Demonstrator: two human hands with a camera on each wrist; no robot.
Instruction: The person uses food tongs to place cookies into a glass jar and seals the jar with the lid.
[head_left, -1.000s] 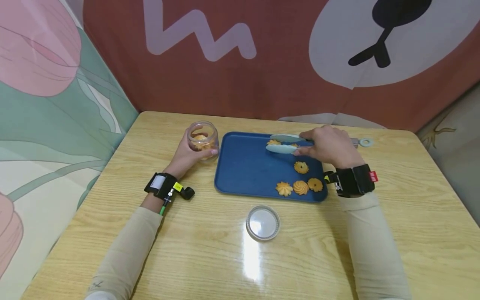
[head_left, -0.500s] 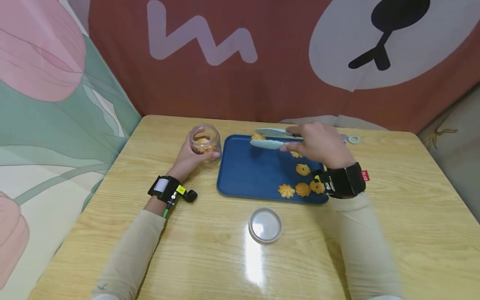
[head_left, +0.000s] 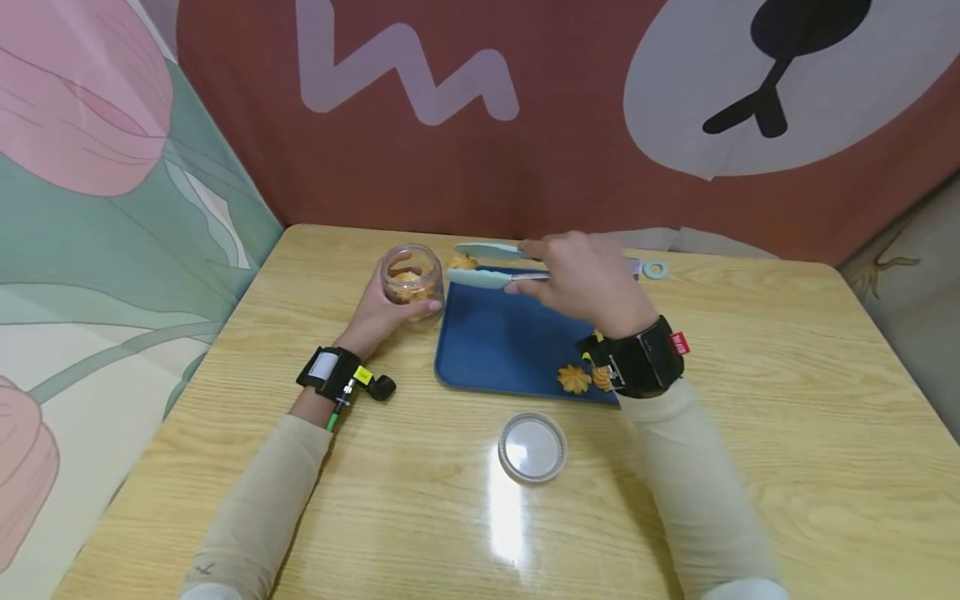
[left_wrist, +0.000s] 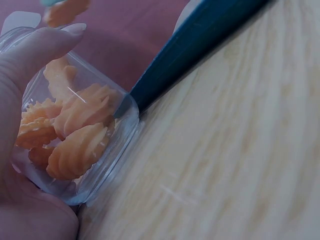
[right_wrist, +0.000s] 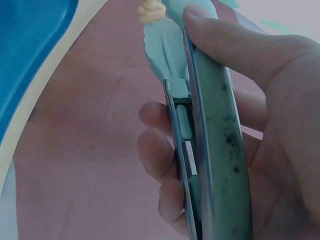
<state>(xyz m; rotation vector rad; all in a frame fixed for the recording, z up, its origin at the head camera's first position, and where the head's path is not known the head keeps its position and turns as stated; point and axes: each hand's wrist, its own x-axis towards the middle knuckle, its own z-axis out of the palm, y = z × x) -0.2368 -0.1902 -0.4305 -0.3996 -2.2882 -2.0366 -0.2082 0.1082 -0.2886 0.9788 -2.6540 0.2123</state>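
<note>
Gripping the clear jar [head_left: 417,277], left hand [head_left: 378,315] has its fingers curled round the wall, thumb on the near side. Right hand's [head_left: 588,279] fingers are clasped on the tongs [head_left: 480,278]; held cookie [head_left: 462,262] pinched between the tips, raised just right of the jar's rim, over the blue tray's [head_left: 495,342] far left corner. Jar on the worktop [head_left: 405,500], beside the tray.

Risks, my judgement: a slackened squeeze could drop the cookie; too hard a squeeze could crack it. Tongs carried too low could catch the rim and tip the jar if the left hold loosened. Right wrist strap [head_left: 637,362] sits over the tray's near right part; dipping could brush the tray cookies [head_left: 573,379].

Views: left wrist shows the jar cookies [left_wrist: 80,150] through the wall, one reaching up toward the mouth; head gives little of that stacking. Right wrist shows thumb on one tong arm, fingers round the other, dark specks on the handle; no jar there. Only head shows the round lid [head_left: 532,447], flat on the worktop.
</note>
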